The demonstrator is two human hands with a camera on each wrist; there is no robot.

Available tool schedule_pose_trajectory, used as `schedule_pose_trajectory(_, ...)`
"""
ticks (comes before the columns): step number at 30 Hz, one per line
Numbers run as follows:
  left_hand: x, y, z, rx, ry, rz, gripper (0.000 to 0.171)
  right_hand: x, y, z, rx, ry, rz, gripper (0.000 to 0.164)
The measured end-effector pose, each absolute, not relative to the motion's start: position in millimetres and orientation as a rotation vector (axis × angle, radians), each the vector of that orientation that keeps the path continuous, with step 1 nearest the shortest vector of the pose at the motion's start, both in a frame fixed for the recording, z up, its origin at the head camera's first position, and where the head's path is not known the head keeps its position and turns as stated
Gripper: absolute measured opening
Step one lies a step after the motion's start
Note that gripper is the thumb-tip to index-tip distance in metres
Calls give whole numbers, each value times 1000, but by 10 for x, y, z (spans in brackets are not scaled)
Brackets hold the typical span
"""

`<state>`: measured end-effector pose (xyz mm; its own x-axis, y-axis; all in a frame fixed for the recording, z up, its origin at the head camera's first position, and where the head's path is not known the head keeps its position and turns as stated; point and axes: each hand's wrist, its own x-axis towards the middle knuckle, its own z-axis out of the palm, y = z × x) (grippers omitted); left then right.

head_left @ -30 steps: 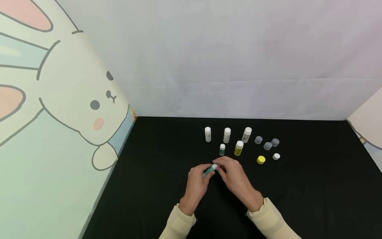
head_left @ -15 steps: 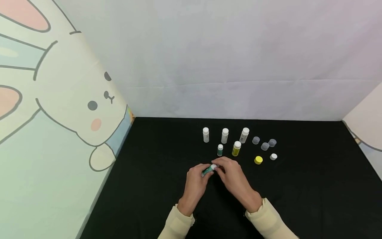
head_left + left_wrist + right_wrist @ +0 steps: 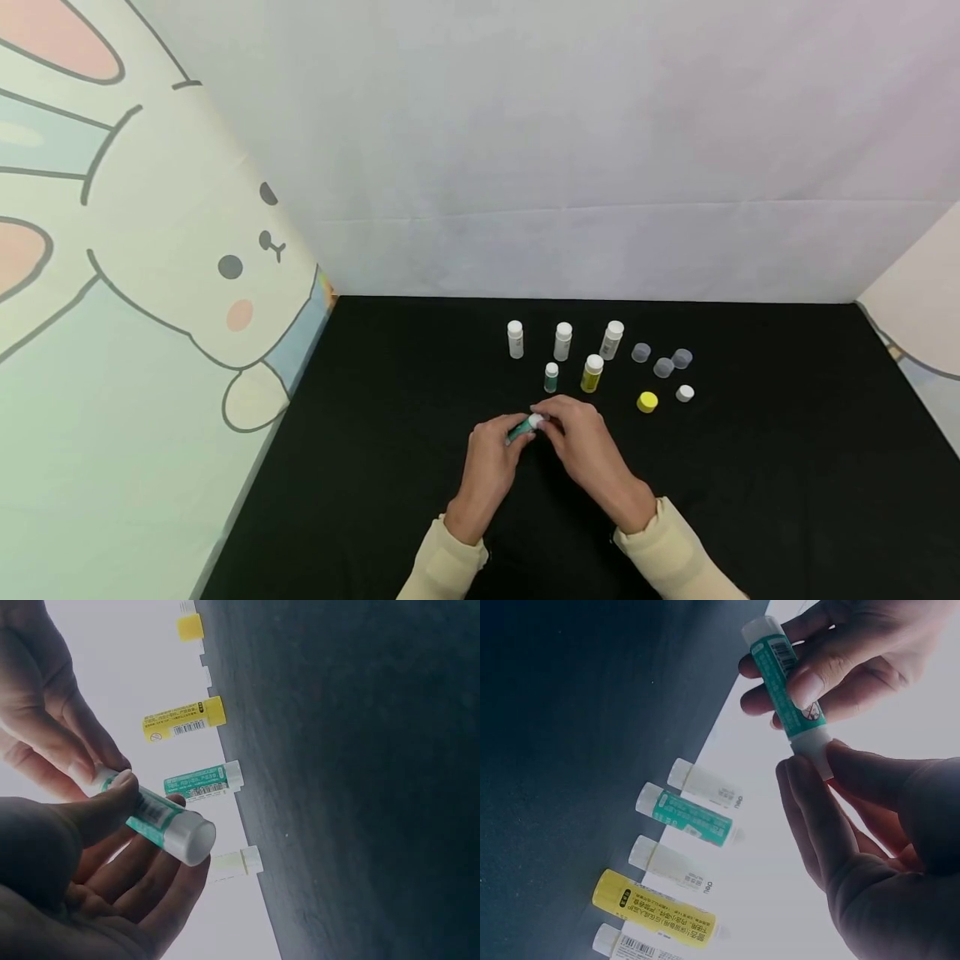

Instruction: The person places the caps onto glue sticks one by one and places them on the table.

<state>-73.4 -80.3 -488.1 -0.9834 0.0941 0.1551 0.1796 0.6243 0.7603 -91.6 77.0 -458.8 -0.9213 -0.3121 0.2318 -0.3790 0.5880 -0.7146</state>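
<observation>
A green glue stick (image 3: 521, 430) with white ends is tilted between both hands, above the black table. My left hand (image 3: 487, 463) grips its green body, thumb on one side and fingers on the other. At the opposite end, my right hand (image 3: 588, 446) pinches the white tip (image 3: 812, 744) between thumb and fingers. Just beyond the hands stands a second, upright green glue stick (image 3: 551, 379). Beside that one is a yellow glue stick (image 3: 592, 375). The right wrist view shows the held stick's white base (image 3: 762, 628) pointing away from my right hand.
Behind stand three white glue sticks, left (image 3: 515, 340), middle (image 3: 562, 342) and right (image 3: 611, 341). To their right lie several caps: a translucent cap (image 3: 641, 352) with two more like it, a yellow cap (image 3: 647, 402) and a white cap (image 3: 685, 393). A pale wall (image 3: 562, 250) borders the table's back.
The head view has turned slightly, so the table and everything on it appear a little farther left. Both hands keep the same hold on the green glue stick.
</observation>
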Motion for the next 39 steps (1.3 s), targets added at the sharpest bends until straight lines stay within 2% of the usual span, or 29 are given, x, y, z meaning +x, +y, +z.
schedule_pose_trajectory(20, -714, -844, -4852, -258, -2770, -1122, 24, -937, 730, -4520, 536, -2806, 1319, 19)
schedule_pose_trajectory(39, -695, -862, -4819, -290, -2740, -1153, 24, -894, 727, -4501, 507, -2797, 1332, 18)
